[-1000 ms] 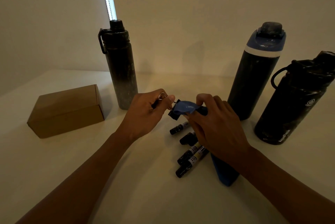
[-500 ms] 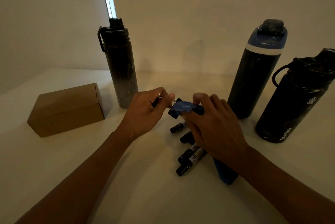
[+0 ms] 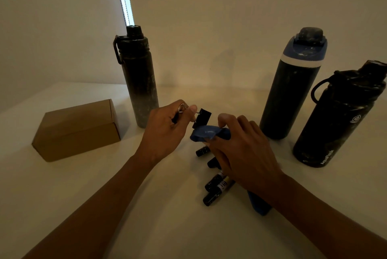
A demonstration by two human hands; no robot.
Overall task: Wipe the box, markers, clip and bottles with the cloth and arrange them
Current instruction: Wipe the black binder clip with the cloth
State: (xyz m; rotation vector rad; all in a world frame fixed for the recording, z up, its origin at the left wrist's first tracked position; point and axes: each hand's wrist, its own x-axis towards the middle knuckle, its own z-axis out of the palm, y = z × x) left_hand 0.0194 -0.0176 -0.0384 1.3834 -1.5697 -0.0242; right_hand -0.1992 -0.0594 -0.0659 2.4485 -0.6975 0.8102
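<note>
Your left hand (image 3: 167,131) pinches the clip (image 3: 202,117) by its wire handles. Your right hand (image 3: 245,154) grips the blue cloth (image 3: 207,133), fingers curled round it. Half a second ago the cloth covered the clip's black body. Now the clip sits bare just above the fold, so its wipe is probably done or between strokes. The markers (image 3: 215,183) lie beneath your right hand on the table (image 3: 83,196). The box (image 3: 77,131) and bottles (image 3: 291,91) stand further out.

Left hand (image 3: 167,131) pinches the black clip (image 3: 202,118) — right hand (image 3: 243,152) holds the blue cloth (image 3: 206,133) just below it.
</note>
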